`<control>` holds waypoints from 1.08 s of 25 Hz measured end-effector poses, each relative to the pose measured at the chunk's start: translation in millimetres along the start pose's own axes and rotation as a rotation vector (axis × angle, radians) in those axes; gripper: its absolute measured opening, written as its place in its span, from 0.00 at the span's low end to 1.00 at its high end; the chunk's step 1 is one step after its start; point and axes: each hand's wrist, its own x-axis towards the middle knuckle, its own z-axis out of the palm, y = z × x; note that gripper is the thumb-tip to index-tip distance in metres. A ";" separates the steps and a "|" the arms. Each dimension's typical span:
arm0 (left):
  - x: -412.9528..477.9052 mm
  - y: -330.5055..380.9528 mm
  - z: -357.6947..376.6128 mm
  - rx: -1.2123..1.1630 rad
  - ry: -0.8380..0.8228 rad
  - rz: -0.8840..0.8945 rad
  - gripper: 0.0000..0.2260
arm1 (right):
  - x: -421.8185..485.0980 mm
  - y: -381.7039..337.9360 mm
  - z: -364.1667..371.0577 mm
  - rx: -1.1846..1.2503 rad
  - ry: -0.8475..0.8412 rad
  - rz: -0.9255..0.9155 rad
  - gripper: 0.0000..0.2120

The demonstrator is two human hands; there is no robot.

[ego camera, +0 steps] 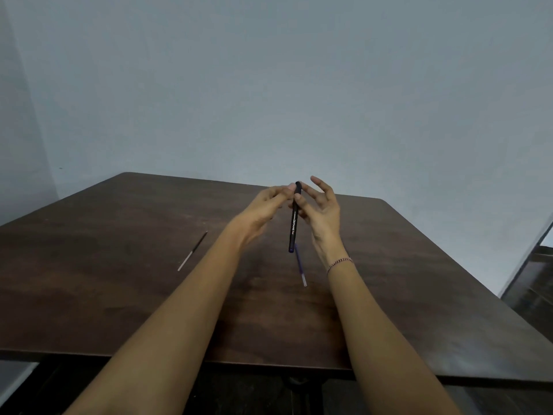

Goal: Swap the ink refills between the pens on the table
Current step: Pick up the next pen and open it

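- Two bare forearms [179,319] reach in from the bottom edge and meet over the table [119,295].
- Between the hands, the black pen [293,223] hangs nearly upright in the air above the table's middle, its lower end bluish.
- At the pen's top end, the left hand [260,208] pinches with its fingertips. The right hand [321,214] seems to pinch the barrel just below with thumb and one finger, its other fingers spread.
- On the wood right under the pen lies a blue refill [300,266]; a dark refill [193,250] lies well apart to the left.
- Both refills look to be out, so this barrel is probably being opened or readied. The next move is likely to pick up the other pen's refill and thread it straight down the narrow bore.
- Blur smears the fingertips, so the exact grip and any loosened cap are unclear. No second pen body shows, and whether this barrel is empty cannot be told.
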 end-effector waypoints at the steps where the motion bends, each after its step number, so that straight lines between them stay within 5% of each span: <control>1: 2.1 -4.2 2.4 -0.012 0.032 0.007 0.14 | 0.3 0.5 0.9 0.012 -0.017 0.003 0.24; 7: 3.9 -20.1 -3.0 -0.195 0.154 0.035 0.08 | 1.5 4.0 7.0 0.014 -0.112 0.049 0.26; 13: 2.1 -16.2 -4.6 -0.286 0.276 0.115 0.04 | 0.5 1.7 10.5 -0.038 -0.189 0.260 0.04; 18: 7.3 -18.9 -4.4 -0.471 0.175 0.129 0.07 | -5.8 3.0 20.6 -0.205 -0.405 0.380 0.11; 27: 3.6 -12.0 16.5 -0.651 0.342 0.148 0.08 | -11.1 15.7 50.0 -0.587 -0.160 0.253 0.19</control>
